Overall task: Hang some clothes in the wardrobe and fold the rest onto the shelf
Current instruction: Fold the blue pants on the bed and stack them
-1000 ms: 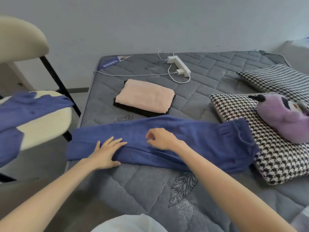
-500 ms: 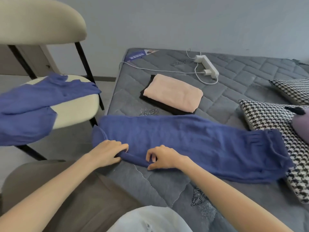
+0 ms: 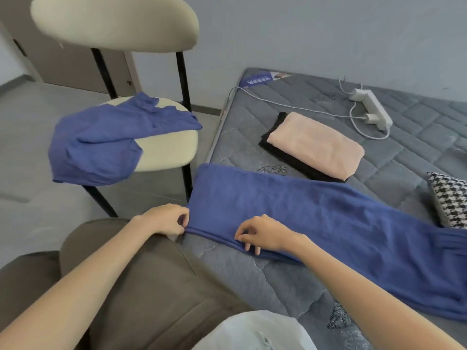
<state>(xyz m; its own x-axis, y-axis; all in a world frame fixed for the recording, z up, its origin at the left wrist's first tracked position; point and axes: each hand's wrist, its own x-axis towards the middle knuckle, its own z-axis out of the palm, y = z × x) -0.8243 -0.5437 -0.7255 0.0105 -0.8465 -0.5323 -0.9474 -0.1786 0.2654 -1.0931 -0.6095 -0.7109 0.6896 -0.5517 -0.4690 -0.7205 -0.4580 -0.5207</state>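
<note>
Both hands have shifted to the leg end of the long blue knitted trousers, which lie stretched flat across the grey quilted mattress.

- Left hand: grip narrow, fingers curled on the end corner of the trousers.
- Right hand: grip narrow, pinching the near edge just beside it.
- Step, judged: folding, at the first fold. Next move calls for lifting this end with both pinches level and carrying it toward the waist end.
- Beyond the trousers: a folded peach cloth on a black one.
- Left of them: a second blue garment on the cream chair.
- Writing: blue corner label, white characters, too blurred to read.
</note>
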